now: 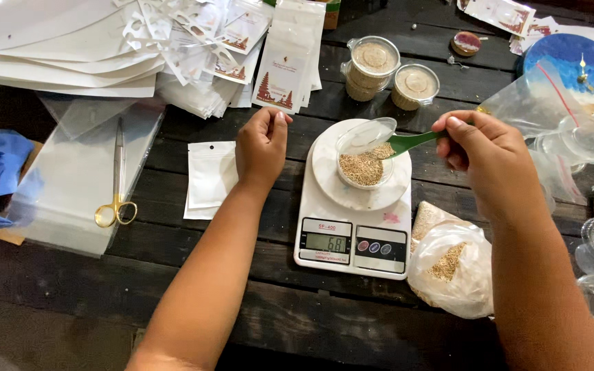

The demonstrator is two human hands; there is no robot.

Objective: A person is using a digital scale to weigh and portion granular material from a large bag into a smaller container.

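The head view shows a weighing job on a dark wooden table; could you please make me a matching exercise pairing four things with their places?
Things:
1. green plastic spoon
2. gold-handled metal scissors
3. small clear round cup of grain
4. two lidded round tubs

Places:
A. on the white digital scale
B. in the right hand
C. behind the scale
D. on clear bags, left of the left hand

Pairs: 1-B, 2-D, 3-A, 4-C
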